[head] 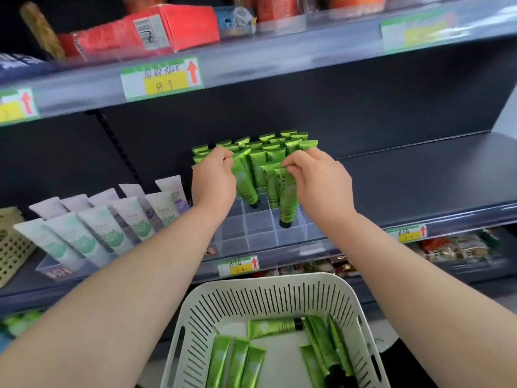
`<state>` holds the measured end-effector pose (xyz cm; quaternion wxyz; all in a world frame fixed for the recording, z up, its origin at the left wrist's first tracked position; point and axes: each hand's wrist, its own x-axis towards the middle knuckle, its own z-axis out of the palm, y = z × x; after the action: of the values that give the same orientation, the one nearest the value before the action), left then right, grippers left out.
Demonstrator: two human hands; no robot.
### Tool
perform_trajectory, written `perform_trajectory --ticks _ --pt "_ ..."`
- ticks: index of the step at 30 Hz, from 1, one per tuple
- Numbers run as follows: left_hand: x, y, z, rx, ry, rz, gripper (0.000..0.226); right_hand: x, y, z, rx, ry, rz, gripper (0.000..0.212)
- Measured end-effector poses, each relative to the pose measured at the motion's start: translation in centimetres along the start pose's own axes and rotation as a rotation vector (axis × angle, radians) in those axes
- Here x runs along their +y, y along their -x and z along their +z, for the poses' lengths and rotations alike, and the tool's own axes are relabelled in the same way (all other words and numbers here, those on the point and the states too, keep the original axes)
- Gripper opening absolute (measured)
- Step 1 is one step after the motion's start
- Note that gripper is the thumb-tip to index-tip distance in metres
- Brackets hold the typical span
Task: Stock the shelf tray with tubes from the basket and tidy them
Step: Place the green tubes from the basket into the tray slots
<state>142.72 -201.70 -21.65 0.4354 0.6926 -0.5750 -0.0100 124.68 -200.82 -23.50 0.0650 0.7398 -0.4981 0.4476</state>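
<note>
A clear divided tray [260, 236] stands on the middle shelf, its back cells filled with upright green tubes [268, 148]. My left hand [214, 180] pinches the crimped top of one green tube [246, 183] that leans into a tray cell. My right hand [319, 180] pinches the top of another green tube [286, 197] standing cap-down in a front cell. Below, a pale slotted basket [268, 298] holds several more green tubes [237, 359] lying flat.
White and lilac tubes [92, 225] lean in a tray to the left, beside a perforated beige basket [12, 247]. Price labels [239, 266] line the shelf edges. A red box [156, 29] sits on the upper shelf. Bare shelf [419, 177] lies to the right.
</note>
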Motion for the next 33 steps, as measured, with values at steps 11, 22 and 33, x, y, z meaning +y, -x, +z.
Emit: perform_trajectory --ticks 11,22,33 --pt "-1.1 -3.3 5.2 -0.227 -0.217 0.081 0.03 2.4 -0.5 3.6 -0.037 0.009 -0.055 0.012" --pt "-2.1 -3.4 4.4 -0.235 -0.155 0.083 0.042 1.2 -2.4 4.4 0.025 0.021 -0.062 0.012" --pt "-3.9 -0.9 1.5 -0.154 -0.079 0.171 0.04 -1.8 -4.7 6.8 -0.011 0.061 -0.086 0.014"
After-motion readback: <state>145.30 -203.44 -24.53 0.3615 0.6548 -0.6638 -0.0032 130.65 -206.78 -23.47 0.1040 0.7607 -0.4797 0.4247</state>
